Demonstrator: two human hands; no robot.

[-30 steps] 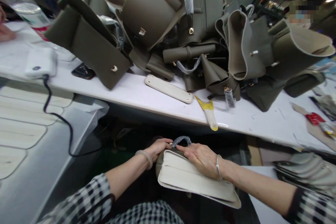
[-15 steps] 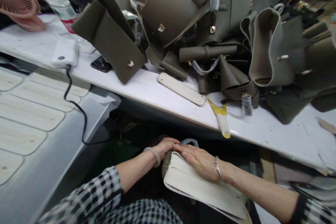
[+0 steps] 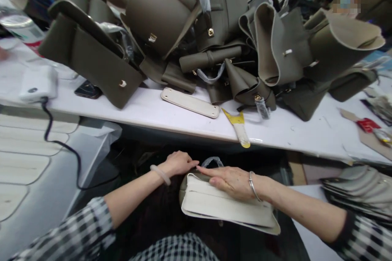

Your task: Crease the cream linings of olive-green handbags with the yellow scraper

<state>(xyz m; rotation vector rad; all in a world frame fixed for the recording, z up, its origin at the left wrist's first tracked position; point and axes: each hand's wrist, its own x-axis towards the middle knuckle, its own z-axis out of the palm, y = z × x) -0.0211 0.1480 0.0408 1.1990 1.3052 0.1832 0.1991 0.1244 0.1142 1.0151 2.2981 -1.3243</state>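
A handbag (image 3: 228, 208) lies low in front of me, its dark olive body showing at the left end under a cream panel with layered edges. A plastic-wrapped handle (image 3: 212, 161) rises behind its top edge. At the bag's upper left corner, my left hand (image 3: 180, 163) has its fingers pressed together. Whatever is between those fingertips is too small to make out. My right hand (image 3: 233, 181) grips the bag along its top edge, thumb on the cream panel. Its stretched index finger meets the left fingertips.
Several olive bags (image 3: 159, 8) are heaped along the back of the white table (image 3: 275, 130). Near its front edge lie a cream strap piece (image 3: 190, 102) and a yellow-ended tool (image 3: 239, 127). A black cable (image 3: 76, 157) hangs at left beside cream panels (image 3: 24, 167). Stacked pieces (image 3: 358, 191) sit at right.
The view has swung right, so the table things appear further left. Both hands stay at the bag's top edge; the left hand's wrist is raised and its fingers reach rightward.
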